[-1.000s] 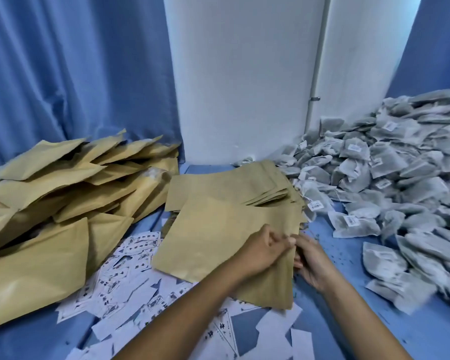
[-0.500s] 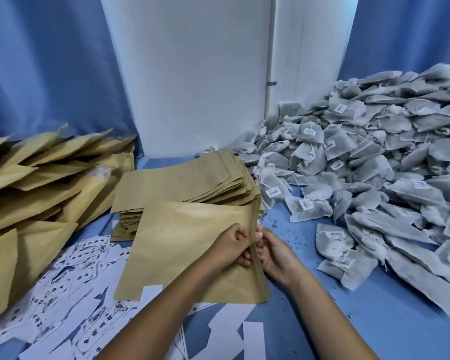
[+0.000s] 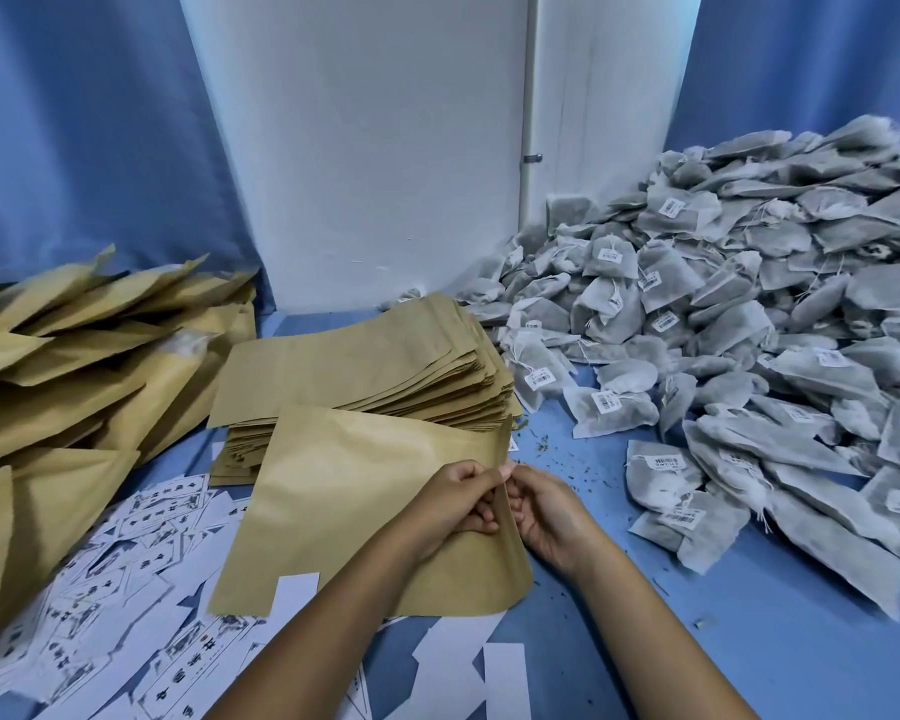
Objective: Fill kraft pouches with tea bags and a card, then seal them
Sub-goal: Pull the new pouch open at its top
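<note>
A flat kraft pouch (image 3: pixel 344 491) lies tilted over the blue table, its mouth edge at the right. My left hand (image 3: pixel 461 498) pinches the near layer of that mouth edge. My right hand (image 3: pixel 544 509) pinches the other layer from the right side, and the two layers stand slightly apart. Behind the pouch sits a stack of empty kraft pouches (image 3: pixel 365 366). A big heap of grey tea bags (image 3: pixel 749 314) with barcode tags fills the right side. White printed cards (image 3: pixel 141 532) are scattered at the lower left, partly under the pouch.
A pile of bulging kraft pouches (image 3: pixel 74 366) covers the left side. Blue curtains and a white wall with a pipe (image 3: pixel 528 122) close off the back. Loose tea crumbs dot the blue table (image 3: pixel 723 646) between my right arm and the tea bags.
The view has swung left and settled, so everything sits a little further right. Both hands keep their pinch on the pouch's mouth edge, and its layers have parted slightly.
</note>
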`<action>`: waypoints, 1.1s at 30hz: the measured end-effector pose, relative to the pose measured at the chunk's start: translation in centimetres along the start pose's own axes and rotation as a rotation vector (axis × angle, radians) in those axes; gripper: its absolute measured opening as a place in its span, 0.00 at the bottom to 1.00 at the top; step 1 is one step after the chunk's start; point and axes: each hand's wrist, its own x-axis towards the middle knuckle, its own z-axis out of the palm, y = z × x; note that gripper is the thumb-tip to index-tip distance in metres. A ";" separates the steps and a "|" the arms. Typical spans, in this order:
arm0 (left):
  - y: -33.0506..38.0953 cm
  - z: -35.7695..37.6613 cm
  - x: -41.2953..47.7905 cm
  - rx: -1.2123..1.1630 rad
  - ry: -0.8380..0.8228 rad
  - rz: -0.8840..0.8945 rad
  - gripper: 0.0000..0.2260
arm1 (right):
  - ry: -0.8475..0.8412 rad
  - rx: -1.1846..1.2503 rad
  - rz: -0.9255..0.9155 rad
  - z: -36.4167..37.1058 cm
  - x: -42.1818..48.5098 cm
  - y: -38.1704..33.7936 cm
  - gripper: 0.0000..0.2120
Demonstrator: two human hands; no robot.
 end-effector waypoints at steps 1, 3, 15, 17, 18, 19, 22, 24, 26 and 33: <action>0.0 -0.1 0.0 -0.031 -0.007 -0.004 0.11 | 0.001 0.006 0.002 0.0 -0.1 0.0 0.12; -0.2 -0.2 0.0 -0.064 -0.009 -0.009 0.10 | 0.022 -0.012 -0.012 0.0 -0.2 0.0 0.13; -0.4 -0.3 0.1 -0.078 -0.025 -0.006 0.11 | 0.091 -0.135 -0.037 0.5 -0.5 0.1 0.13; -0.4 -0.3 0.1 -0.093 -0.008 -0.006 0.11 | 0.111 -0.139 -0.032 0.5 -0.4 0.1 0.13; -0.4 -0.3 0.1 -0.100 0.002 -0.007 0.11 | 0.118 -0.138 -0.030 0.5 -0.4 0.1 0.13; -0.4 -0.3 0.1 -0.099 0.013 -0.007 0.12 | 0.122 -0.141 -0.029 0.4 -0.4 0.1 0.14; -0.5 0.0 0.1 -0.054 0.027 0.009 0.12 | 0.104 -0.163 -0.030 0.4 -0.4 0.1 0.15; -0.5 0.0 0.0 -0.036 0.019 0.016 0.12 | 0.087 -0.167 -0.031 0.5 -0.4 0.1 0.15; -0.4 0.0 0.0 -0.028 0.010 0.015 0.13 | 0.077 -0.154 -0.034 0.4 -0.4 0.1 0.14; -0.2 -0.2 -0.1 -0.073 -0.004 -0.011 0.10 | 0.087 -0.131 -0.016 0.5 -0.3 0.2 0.14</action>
